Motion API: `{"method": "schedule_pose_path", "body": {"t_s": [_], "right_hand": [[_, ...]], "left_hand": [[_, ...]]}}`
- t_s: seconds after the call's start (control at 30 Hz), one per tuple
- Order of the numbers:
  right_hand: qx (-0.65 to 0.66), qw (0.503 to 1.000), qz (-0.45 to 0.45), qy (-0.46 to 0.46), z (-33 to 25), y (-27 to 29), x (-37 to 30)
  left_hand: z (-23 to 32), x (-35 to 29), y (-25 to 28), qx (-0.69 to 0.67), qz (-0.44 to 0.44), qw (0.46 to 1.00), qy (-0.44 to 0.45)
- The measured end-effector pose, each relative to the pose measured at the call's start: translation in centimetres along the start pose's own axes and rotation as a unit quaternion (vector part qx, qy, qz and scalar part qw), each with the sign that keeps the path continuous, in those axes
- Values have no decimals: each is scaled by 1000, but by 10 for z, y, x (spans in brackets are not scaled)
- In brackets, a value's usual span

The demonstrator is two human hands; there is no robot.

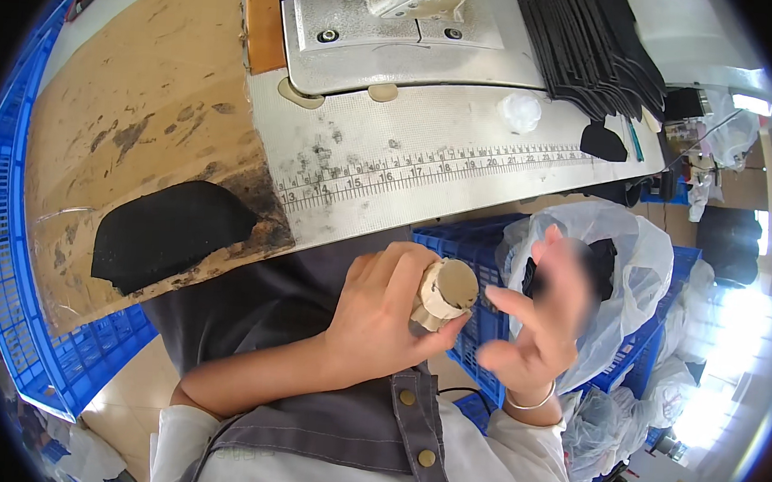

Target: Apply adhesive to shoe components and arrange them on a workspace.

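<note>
In front of my body, my left hand (382, 307) is closed round a short tan-metal cylinder (457, 283). Its flat round end faces up, and a whitish, rough-edged band wraps it below that end. The lower part is hidden by my fingers, so I cannot tell its exact kind. Just to the right, my right hand (545, 313) is raised with fingers spread and nothing in it; the fingertips are partly blurred. It does not touch the cylinder. A black cut fabric piece (174, 235) lies on the stained brown board (140, 67) at the left.
A white table edge with a printed ruler (417, 172) runs before me, under a machine base (415, 57). Stacked black pieces (592, 55), a small black piece (603, 142) and a white round item (519, 113) lie right. A plastic bag (642, 248) sits in a blue crate (483, 238).
</note>
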State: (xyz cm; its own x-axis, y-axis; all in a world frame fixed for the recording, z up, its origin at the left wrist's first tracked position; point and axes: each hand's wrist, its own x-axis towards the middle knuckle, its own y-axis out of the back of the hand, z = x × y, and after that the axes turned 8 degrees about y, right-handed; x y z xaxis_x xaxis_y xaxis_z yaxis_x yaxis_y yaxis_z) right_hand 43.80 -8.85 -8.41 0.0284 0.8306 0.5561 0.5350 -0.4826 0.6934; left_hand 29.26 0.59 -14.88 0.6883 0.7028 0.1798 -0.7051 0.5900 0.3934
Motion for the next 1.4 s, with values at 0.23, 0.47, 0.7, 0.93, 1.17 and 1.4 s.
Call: {"method": "schedule_pose_path", "body": {"t_s": [0.23,0.47,0.7,0.93,1.17,1.4], "right_hand": [[-44,999,-21,16,-8,-8,10],[8,997,-69,-33,-8,-6,6],[-3,992,113,-55,1,2,-10],[-59,998,10,-20,-6,-8,-7],[-106,993,-46,37,-7,-9,0],[-17,984,167,-59,-2,0,-9]], "left_hand": [[2,-1,1,19,0,1000,-7],[2,2,13,45,-60,997,-20],[0,2,10,43,-20,999,6],[0,1,5,44,3,999,-8],[5,0,4,60,-9,998,3],[2,2,3,71,20,997,-12]]}}
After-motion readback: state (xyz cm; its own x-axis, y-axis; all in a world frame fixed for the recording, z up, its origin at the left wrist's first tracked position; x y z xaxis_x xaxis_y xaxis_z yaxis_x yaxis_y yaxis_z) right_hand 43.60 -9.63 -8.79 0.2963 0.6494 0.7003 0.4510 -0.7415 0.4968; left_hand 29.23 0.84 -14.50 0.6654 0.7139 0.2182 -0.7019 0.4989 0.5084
